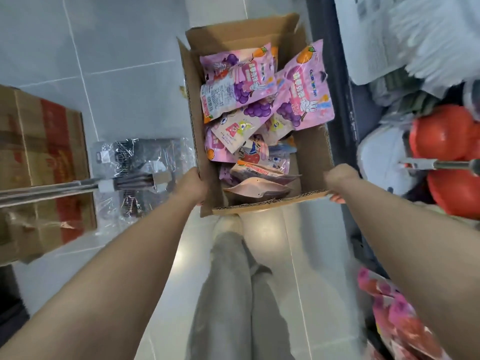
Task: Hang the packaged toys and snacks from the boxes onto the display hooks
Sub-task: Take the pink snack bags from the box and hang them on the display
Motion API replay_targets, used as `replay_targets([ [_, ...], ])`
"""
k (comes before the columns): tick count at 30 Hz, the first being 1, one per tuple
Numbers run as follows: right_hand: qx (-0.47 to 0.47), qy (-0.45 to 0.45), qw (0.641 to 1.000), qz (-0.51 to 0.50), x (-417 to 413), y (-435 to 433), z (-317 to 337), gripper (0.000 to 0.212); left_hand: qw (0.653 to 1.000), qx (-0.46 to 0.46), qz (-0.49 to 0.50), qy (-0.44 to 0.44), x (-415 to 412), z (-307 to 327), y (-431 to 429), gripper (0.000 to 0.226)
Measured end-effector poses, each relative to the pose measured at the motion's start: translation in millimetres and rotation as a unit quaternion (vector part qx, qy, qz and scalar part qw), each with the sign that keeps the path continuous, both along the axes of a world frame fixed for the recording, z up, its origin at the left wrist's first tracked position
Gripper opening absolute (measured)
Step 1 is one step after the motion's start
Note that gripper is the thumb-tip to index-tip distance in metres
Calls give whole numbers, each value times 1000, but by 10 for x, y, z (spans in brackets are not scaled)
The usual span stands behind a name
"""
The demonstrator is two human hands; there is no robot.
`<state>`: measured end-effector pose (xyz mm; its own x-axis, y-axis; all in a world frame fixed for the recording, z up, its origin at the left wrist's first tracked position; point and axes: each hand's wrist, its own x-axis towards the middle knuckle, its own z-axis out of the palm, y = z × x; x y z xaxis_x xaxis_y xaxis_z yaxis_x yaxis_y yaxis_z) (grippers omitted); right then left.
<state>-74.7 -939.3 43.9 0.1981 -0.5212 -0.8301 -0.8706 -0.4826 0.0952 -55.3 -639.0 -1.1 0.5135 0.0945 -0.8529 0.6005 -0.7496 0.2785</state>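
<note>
Grey trouser legs [228, 281] at bottom, standing on a pale tiled floor [124, 48]. Both arms reach down to the near end of the open cardboard box [311, 152]. The left hand [193, 187] is curled round the near-left corner wall. The right hand [337, 181] is curled over the near-right corner, with fingertips showing under the rim. Neither hand holds a packet. Can't tell whether the box sits on the floor or is lifted.

The pink snack packets [239, 81] are all loose in the box, none hung. One big grape-print packet [304, 94] leans over the right wall.

Left of the box lie a plastic-wrapped dark pack [137, 162] and a second carton with red print [44, 152]. A metal rod [52, 189] crosses in front of them. On the right, a display hook [436, 164] sticks out among red packaged goods [441, 133].

Risks, as a judgement:
- The grip is on the near end only, so tilting or lifting could sag the far end and spill packets.
- The leaning packet would likely slide out first.
- The projecting hook and rod sit near arm level, so either could snag a forearm or the box wall.
- The corner flaps look soft and may buckle.
</note>
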Motion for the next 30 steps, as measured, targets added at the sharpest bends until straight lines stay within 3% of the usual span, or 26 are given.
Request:
replay_targets([
  [3, 13, 46, 999, 26, -584, 0, -108, 22, 998, 44, -38, -17, -407, 196, -70, 29],
  [9, 35, -11, 999, -36, -1475, 117, -187, 14, 993, 57, -100, 6, -1060, -267, 158, 35],
  [12, 63, -4, 997, -43, -1903, 247, -258, 24, 990, 85, -111, 24, -1372, -135, 205, 32],
  [16, 68, 52, 996, -41, -2339, 444, -301, 10, 963, 140, -172, 151, -1715, -14, 114, 24],
  [18, 46, 15, 994, -94, -2412, 494, -333, 20, 944, 214, -165, 188, -1737, -36, -39, 44],
  [20, 4, -77, 982, -175, -2334, 495, -382, 37, 940, 268, -196, 84, -1629, -37, -262, 77],
  [21, -16, -131, 970, -203, -2250, 488, -402, 43, 930, 270, -249, -11, -1552, -25, -386, 82],
  [23, -44, -243, 941, -232, -2016, 437, -427, 47, 897, 185, -366, -164, -1362, -17, -691, 80],
  [25, -68, -328, 925, -182, -1796, 384, -411, 49, 858, 99, -457, -214, -1203, 25, -995, 75],
  [27, -72, -370, 924, -61, -1616, 309, -416, 52, 822, 75, -529, -195, -1083, -26, -1296, 74],
  [30, -52, -333, 929, 154, -1429, 147, -436, 70, 809, 108, -562, -131, -998, -124, -1586, 83],
])
